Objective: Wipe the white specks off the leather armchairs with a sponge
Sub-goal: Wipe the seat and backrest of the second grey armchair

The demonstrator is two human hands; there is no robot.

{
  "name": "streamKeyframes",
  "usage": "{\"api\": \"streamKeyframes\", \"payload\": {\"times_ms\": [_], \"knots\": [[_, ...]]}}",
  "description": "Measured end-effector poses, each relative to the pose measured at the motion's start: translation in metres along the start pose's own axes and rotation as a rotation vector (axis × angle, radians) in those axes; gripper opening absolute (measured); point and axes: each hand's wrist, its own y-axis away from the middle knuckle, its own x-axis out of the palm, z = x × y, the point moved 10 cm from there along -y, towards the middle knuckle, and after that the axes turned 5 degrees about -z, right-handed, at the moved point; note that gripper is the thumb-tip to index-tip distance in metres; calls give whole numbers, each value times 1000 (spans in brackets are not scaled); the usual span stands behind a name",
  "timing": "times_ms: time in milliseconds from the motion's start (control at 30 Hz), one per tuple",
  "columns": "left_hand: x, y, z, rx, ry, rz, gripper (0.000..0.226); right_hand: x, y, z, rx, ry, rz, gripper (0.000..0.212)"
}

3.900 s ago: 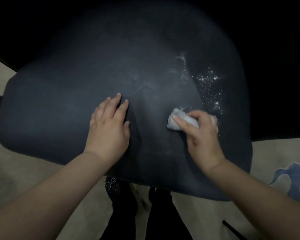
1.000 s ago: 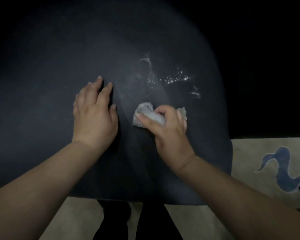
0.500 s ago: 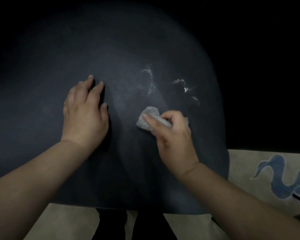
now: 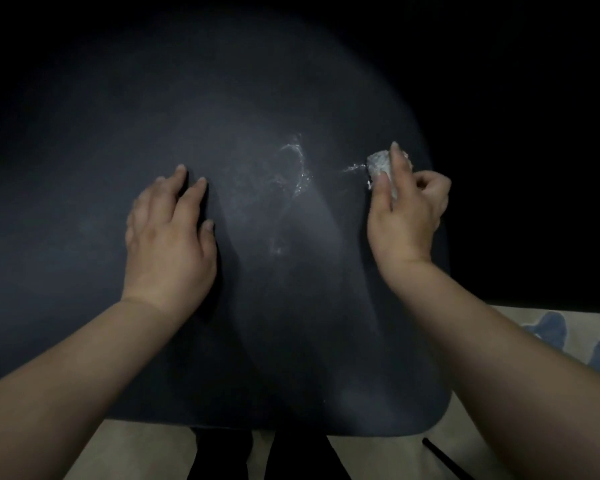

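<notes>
A dark leather armchair seat fills most of the view. My right hand is shut on a small pale sponge and presses it on the leather near the seat's right edge. A short white streak runs left from the sponge. A curved smear of white specks lies near the middle of the seat, with a fainter patch below it. My left hand rests flat on the leather left of the smear, fingers spread, holding nothing.
Beige floor shows below the seat's front edge. A rug with a blue pattern lies at the right. My dark trouser legs stand at the bottom centre. A thin dark rod lies on the floor at lower right.
My right hand has carried the sponge up and to the right, over the specks near the right edge, leaving a streak. My left hand has stayed pressed on the leather.
</notes>
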Motion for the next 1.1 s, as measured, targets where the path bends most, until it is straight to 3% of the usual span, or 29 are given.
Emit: {"api": "streamKeyframes", "payload": {"times_ms": [233, 333, 400, 467, 567, 600, 767, 833, 1000, 1100], "knots": [[0, -2, 2, 13, 8, 1, 48, 14, -20, 11, 84, 0, 1, 58], [1, -6, 3, 12, 7, 8, 47, 35, 21, 62, -300, 47, 176, 57], [0, -9, 4, 8, 9, 9, 47, 36, 37, 69, -418, 41, 222, 55], [-1, -11, 5, -1, 17, 15, 47, 28, 11, 55, -312, 44, 135, 54], [-1, -14, 7, -3, 11, 25, 47, 33, -38, 37, 0, 12, 64, 53], [-1, -15, 7, -1, 11, 27, 46, 38, -40, 43, 5, 19, 65, 52], [-1, -15, 7, -12, 24, 24, 46, 63, 35, 107, -498, 38, 303, 54], [-2, -15, 8, -17, 30, 27, 46, 61, 27, 102, -499, 24, 303, 52], [-2, -15, 8, -8, 30, 26, 46, 67, -33, 97, -229, 54, 102, 51], [0, -14, 8, -12, 37, 34, 46, 80, -1, 120, -382, 70, 198, 50]]}}
